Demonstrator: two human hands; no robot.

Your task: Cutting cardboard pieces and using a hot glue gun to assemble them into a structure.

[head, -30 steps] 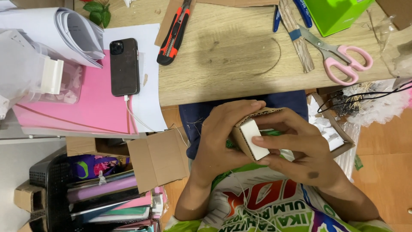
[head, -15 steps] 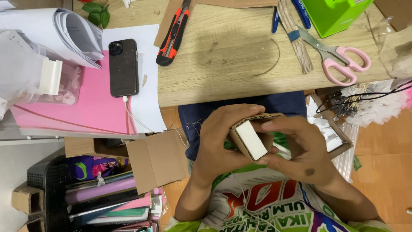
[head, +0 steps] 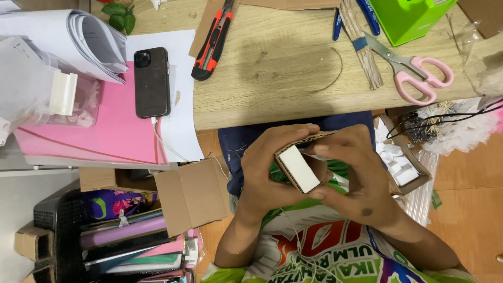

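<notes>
Below the worktop edge, over the lap: small brown corrugated-cardboard box with a white block set in its open face [head: 298, 166], held up between both hands, clear of the worktop
Left hand [head: 270, 170]: wrapped round the left side and back of the box, fingers [head: 293, 133] curled over its top edge, closed on it
Right hand [head: 356, 175]: cupped round the right side of the box, thumb along the lower corner under the white block, fingers closed on it
Box tilt: white face turned up and leftward, slanted, not level
Light wooden worktop [head: 283, 78]: above the hands, well apart from the box
Near its left corner: orange-and-black utility knife [head: 212, 44], lying slantwise
On its right part: pink-handled scissors [head: 414, 68], blades beside a bundle of brown paper sticks tied with blue tape [head: 361, 44]
At the far edge: bright green box [head: 411, 18], partly cut off
Left of the worktop: black phone [head: 152, 81] face down on a pink sheet [head: 105, 131], white cable running from its lower end
Right of the hands: open cardboard tray of small white blocks [head: 401, 165], just beside the right wrist
Lower left: black crate with coloured folders and books [head: 105, 236]
</notes>
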